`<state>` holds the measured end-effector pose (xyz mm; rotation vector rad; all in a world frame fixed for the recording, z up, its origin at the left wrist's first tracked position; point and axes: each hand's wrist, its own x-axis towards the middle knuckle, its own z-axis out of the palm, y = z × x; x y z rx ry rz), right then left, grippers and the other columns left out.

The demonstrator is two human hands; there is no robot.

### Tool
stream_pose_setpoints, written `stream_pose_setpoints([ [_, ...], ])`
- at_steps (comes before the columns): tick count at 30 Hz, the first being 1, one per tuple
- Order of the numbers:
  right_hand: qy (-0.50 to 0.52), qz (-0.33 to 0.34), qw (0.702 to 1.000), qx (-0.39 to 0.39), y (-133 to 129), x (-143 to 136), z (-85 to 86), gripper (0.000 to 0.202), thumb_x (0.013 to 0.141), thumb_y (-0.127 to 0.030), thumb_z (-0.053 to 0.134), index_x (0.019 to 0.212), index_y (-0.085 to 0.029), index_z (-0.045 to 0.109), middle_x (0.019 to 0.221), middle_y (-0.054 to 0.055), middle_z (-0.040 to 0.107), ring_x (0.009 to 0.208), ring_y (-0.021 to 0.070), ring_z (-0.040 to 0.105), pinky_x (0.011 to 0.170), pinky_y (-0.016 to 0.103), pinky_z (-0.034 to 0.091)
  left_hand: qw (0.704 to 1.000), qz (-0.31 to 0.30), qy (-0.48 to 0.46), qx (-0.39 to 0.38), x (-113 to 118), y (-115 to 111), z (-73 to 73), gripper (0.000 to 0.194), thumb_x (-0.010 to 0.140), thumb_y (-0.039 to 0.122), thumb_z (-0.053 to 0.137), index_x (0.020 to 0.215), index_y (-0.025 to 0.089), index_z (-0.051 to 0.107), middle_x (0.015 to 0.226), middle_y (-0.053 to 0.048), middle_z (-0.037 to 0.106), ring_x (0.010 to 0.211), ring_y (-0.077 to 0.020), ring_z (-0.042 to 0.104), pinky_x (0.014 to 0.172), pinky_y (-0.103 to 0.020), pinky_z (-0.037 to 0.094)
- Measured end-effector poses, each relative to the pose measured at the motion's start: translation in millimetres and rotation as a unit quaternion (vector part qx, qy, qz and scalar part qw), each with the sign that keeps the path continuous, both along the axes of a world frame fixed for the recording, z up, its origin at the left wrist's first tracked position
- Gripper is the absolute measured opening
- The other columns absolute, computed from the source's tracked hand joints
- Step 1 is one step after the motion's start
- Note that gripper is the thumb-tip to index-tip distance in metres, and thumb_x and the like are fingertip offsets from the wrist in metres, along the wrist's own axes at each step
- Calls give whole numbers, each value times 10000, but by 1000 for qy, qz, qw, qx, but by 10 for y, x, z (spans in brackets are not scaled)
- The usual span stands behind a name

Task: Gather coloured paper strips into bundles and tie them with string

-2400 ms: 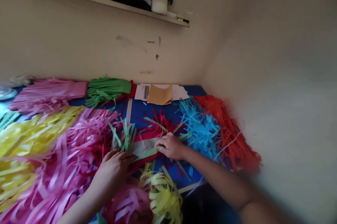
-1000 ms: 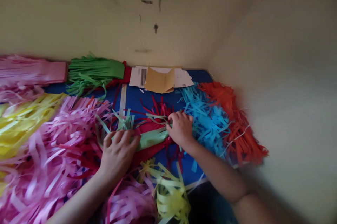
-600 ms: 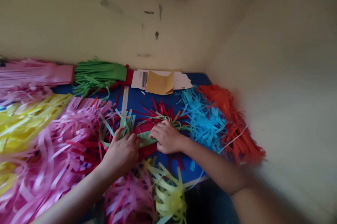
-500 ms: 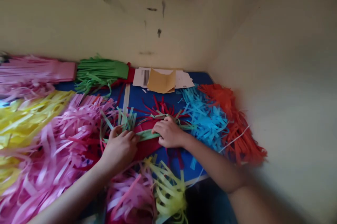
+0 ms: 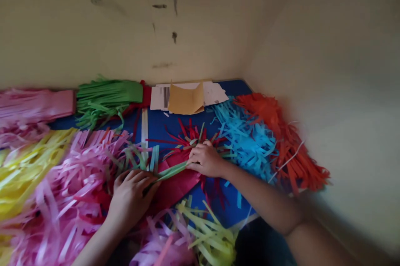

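A light green paper strip [image 5: 171,171] with fringed edges stretches between my two hands, above a red paper sheet [image 5: 175,189]. My left hand [image 5: 133,191] has its fingers curled over the strip's left end, beside upright green fringes [image 5: 153,158]. At the strip's right end my right hand [image 5: 204,159] pinches it with closed fingers. Thin red fringes [image 5: 187,130] spread out behind my right hand, mixed with a few green ones. The fingertips of my left hand are partly hidden.
Pink [image 5: 78,166] and yellow [image 5: 31,162] fringed paper covers the left side. Green bundles [image 5: 109,93] and cards with a tan paper [image 5: 186,98] lie along the wall. Blue [image 5: 250,137] and orange [image 5: 287,145] fringes are at right, pale yellow ones [image 5: 214,232] in front.
The view has shifted. My left hand has moved down and left, and my right hand slightly right. The green strip between them looks narrower and more slanted.
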<state>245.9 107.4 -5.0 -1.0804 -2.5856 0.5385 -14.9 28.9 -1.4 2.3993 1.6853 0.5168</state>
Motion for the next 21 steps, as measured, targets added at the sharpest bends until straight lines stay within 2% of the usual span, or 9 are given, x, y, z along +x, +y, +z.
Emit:
stream_pose_setpoints([
  [4, 3, -67, 998, -8, -26, -81, -19, 148, 841, -331, 728, 749, -215, 734, 829, -22, 710, 833, 150, 566, 802, 344, 280, 999, 34, 5, 5, 34, 17, 26, 409, 960, 425, 431, 747, 238, 726, 832, -37, 760, 837, -243, 648, 812, -410, 421],
  [7, -18, -96, 995, 4, -64, -141, -25, 147, 782, -314, 723, 695, -197, 705, 785, -10, 680, 828, 167, 550, 796, 347, 285, 998, 54, 37, 11, 87, 37, 20, 404, 955, 406, 439, 707, 236, 709, 790, -35, 756, 827, -259, 638, 787, -413, 402],
  [10, -34, -101, 994, 12, -88, -167, -21, 145, 748, -311, 707, 672, -191, 680, 767, -2, 656, 839, 180, 534, 797, 349, 282, 996, 62, 64, 28, 118, 55, -18, 388, 943, 407, 467, 673, 240, 690, 737, -28, 740, 808, -263, 628, 773, -405, 386],
  [15, -49, -104, 993, 6, -98, -182, -7, 161, 768, -306, 667, 666, -182, 658, 775, 1, 640, 853, 180, 526, 794, 347, 274, 992, 66, 78, 79, 123, 70, -100, 381, 924, 411, 511, 607, 242, 640, 641, -17, 693, 739, -261, 613, 726, -389, 375],
  [21, -49, -108, 993, 24, -106, -189, 4, 187, 797, -310, 644, 659, -184, 644, 782, 4, 639, 844, 183, 520, 790, 358, 269, 987, 69, 103, 105, 152, 60, -86, 354, 920, 379, 526, 610, 239, 623, 612, -17, 670, 725, -273, 623, 721, -402, 360],
])
